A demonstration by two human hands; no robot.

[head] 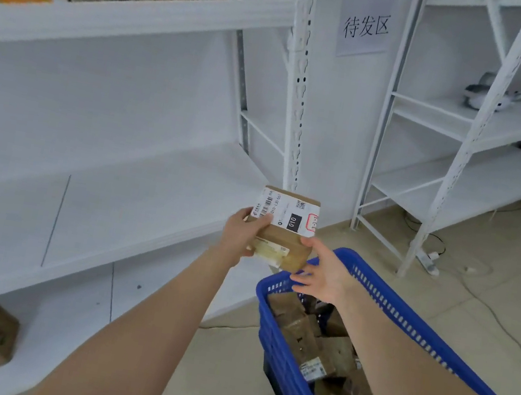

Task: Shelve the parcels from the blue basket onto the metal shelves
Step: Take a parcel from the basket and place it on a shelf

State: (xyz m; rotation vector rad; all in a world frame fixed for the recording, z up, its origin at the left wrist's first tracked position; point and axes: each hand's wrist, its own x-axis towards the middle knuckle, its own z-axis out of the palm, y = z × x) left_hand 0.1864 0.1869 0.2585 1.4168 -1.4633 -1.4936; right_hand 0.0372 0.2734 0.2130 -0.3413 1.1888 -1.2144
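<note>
A small box (283, 215) is held near the middle of the view, in the air over the 11 o'clock corner of the blue basket (405, 315). It is gripped from its 9 o'clock side by the left hand (242, 236). The thumb is laid on the white label and the fingers are hidden behind the box. The right hand (325, 275) is spread wide at the box's 5 o'clock corner. Its thumb looks to touch the box, but nothing is grasped by it. More parcels (307, 338) are piled in the basket at 5 o'clock. A wide white shelf (113, 192) is seen at 9 o'clock, and the box is likely meant for it.

The box could be dropped. It is held by one hand only, at one side, so a heavy box could tip out and fall back into the basket or onto the floor. The shelf's front lip could be hit if the box is swung over too low. The box could also be set too near the edge and get knocked off later
</note>
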